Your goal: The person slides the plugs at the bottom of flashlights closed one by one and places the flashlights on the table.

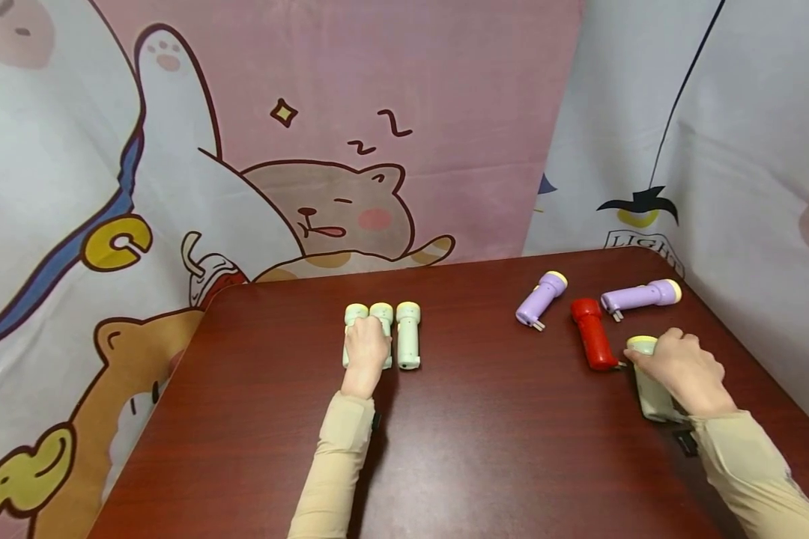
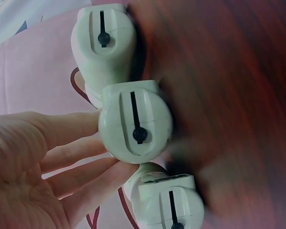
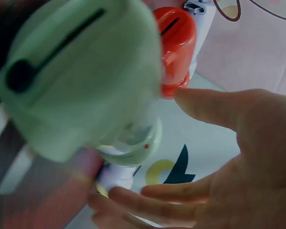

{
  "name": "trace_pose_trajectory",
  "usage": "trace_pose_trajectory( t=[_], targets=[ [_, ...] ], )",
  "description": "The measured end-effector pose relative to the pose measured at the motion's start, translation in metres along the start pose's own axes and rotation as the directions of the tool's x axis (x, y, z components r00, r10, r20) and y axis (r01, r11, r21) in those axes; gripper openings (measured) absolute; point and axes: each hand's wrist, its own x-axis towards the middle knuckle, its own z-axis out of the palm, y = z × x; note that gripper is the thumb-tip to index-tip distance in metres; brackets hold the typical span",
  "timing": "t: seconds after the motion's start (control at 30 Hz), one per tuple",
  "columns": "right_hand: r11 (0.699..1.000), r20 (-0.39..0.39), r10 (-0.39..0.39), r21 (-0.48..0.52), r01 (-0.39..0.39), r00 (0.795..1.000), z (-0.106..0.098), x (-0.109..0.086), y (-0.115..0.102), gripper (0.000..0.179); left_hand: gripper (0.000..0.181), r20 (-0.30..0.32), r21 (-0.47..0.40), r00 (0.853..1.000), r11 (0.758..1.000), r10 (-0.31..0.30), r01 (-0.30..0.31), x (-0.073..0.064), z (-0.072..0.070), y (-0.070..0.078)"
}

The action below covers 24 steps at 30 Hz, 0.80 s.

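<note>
Three pale green flashlights stand in a row left of the table's centre: a left one, a middle one and a right one. My left hand holds the middle flashlight between thumb and fingers; the left wrist view shows its slotted end. At the right, my right hand hangs over another pale green flashlight, whose plug prongs stick out. In the right wrist view the fingers are spread about that flashlight, which is blurred; firm contact cannot be made out.
A red flashlight lies just left of my right hand, its prongs out. Behind it are two purple flashlights, one slanted and one nearly sideways, prongs out too. Printed cloth hangs behind the brown table.
</note>
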Motion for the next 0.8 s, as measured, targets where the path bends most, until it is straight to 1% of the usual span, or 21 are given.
trace_pose_trajectory(
  t=[0.07, 0.17, 0.3, 0.5, 0.6, 0.8],
  targets=[
    [0.999, 0.071, 0.031, -0.008, -0.031, 0.997, 0.000, 0.001, 0.004, 0.081, 0.021, -0.001, -0.011, 1.000, 1.000, -0.006, 0.006, 0.000, -0.001, 0.000],
    [0.999, 0.148, 0.039, -0.021, -0.036, 0.988, 0.001, 0.003, 0.009, 0.080, 0.025, -0.007, -0.021, 1.000, 1.000, -0.005, 0.005, -0.001, -0.001, 0.001],
    [0.999, 0.192, 0.022, -0.032, -0.016, 0.981, 0.004, 0.004, 0.013, 0.076, 0.029, -0.005, -0.025, 1.000, 1.000, -0.002, 0.001, -0.002, -0.001, 0.001],
    [1.000, 0.206, 0.012, -0.024, -0.008, 0.979, 0.005, 0.004, 0.013, 0.070, 0.030, 0.018, -0.043, 0.999, 0.999, -0.030, 0.031, -0.002, -0.002, 0.001],
    [1.000, 0.208, 0.000, -0.020, 0.005, 0.978, 0.005, 0.005, 0.014, 0.071, 0.029, 0.020, -0.044, 0.999, 0.999, -0.031, 0.032, -0.002, -0.002, 0.001],
    [0.998, 0.185, -0.061, 0.000, 0.062, 0.981, 0.003, 0.005, 0.017, 0.066, 0.025, 0.011, -0.035, 1.000, 0.999, -0.022, 0.022, -0.001, 0.000, 0.000]
  ],
)
